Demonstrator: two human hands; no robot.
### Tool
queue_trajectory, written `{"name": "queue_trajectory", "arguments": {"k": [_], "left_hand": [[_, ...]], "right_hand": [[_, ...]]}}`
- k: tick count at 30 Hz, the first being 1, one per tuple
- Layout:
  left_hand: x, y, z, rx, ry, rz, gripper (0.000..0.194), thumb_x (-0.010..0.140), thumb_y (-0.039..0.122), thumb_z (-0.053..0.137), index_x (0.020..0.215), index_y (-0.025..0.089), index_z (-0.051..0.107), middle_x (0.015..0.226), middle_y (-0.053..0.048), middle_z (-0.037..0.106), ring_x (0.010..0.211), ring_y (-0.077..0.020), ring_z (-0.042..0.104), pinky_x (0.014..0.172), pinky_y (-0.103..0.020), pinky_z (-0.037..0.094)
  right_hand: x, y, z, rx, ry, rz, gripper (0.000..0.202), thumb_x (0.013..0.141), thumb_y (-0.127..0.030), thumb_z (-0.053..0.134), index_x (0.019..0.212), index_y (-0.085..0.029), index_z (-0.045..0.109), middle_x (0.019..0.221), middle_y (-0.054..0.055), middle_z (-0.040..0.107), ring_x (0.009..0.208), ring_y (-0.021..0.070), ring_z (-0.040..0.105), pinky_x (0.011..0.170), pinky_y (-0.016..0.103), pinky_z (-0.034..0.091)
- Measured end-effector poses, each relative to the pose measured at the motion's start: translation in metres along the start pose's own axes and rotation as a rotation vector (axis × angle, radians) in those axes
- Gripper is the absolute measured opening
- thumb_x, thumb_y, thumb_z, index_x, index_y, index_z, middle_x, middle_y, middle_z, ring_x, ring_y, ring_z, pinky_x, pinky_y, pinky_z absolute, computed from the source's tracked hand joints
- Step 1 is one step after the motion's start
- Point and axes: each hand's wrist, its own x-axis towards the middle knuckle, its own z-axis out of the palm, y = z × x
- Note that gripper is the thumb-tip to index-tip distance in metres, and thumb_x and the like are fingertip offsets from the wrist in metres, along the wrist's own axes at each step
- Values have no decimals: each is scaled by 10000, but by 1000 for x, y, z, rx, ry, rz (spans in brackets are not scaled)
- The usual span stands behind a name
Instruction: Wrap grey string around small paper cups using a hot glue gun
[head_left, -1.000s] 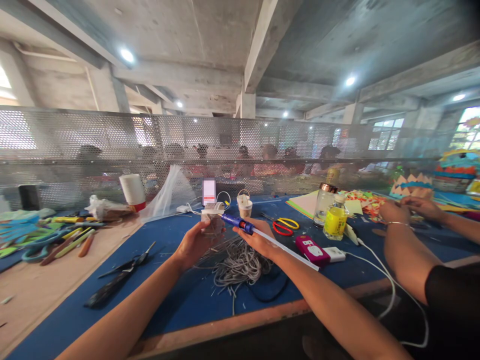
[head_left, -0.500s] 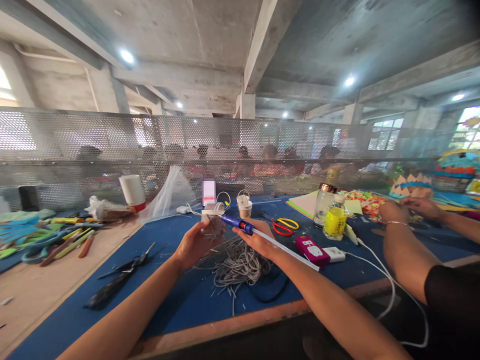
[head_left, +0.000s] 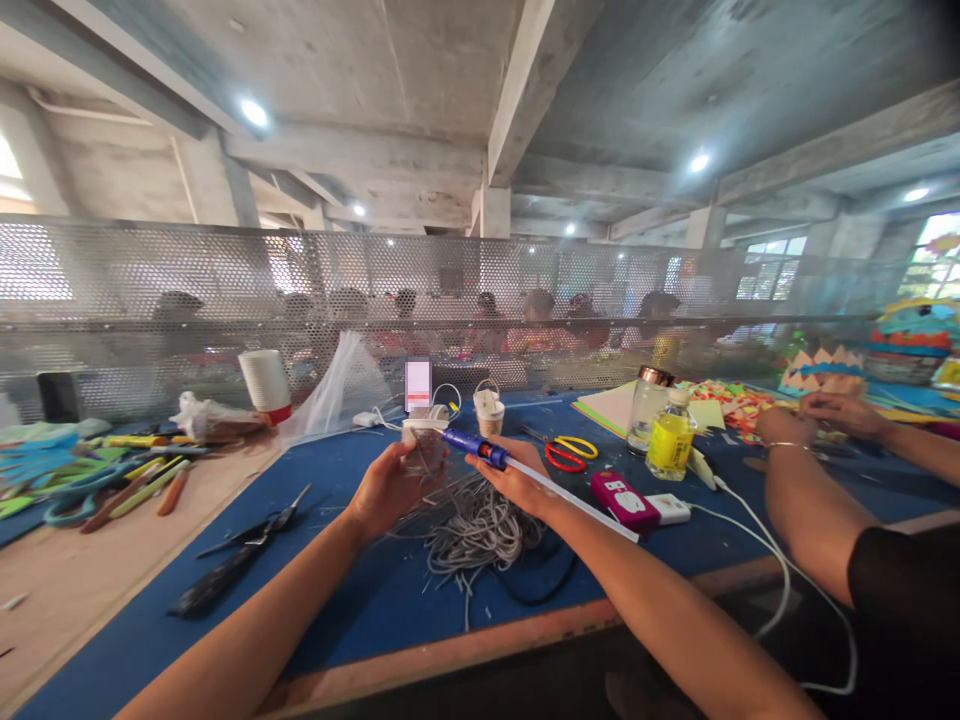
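My left hand is closed around a small pale cup with grey strands on its side, tilted above the table. In my right hand is a slim blue glue gun, its tip close to the cup's side. A long whitish glue stick runs from the back of the gun along my right forearm. Beneath both hands lies a tangled heap of grey cord. Behind them stands another small cup with a handle. Whether glue is at the tip is too small to tell.
Black-handled pliers lie at the left, and red and yellow scissors at the right. Beyond are a magenta box with a white plug, a yellow-labelled bottle, a glass jar and a phone. A co-worker's hands are at far right.
My left hand has turned the cup slightly. My right hand and the glue gun look almost the same. The co-worker's hands have shifted a little.
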Motion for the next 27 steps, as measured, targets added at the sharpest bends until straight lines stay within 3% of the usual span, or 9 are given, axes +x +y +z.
{"name": "queue_trajectory", "arguments": {"k": [27], "left_hand": [[-1,2,1,-48,0,-15,285,861,263,666,1089,117,755,1025,-158,793,936,-270,748,909,-406,599]], "right_hand": [[0,2,1,16,-5,41,419,991,-588,575,815,-222,678,715,13,691,625,145,582,613,224,410]]}}
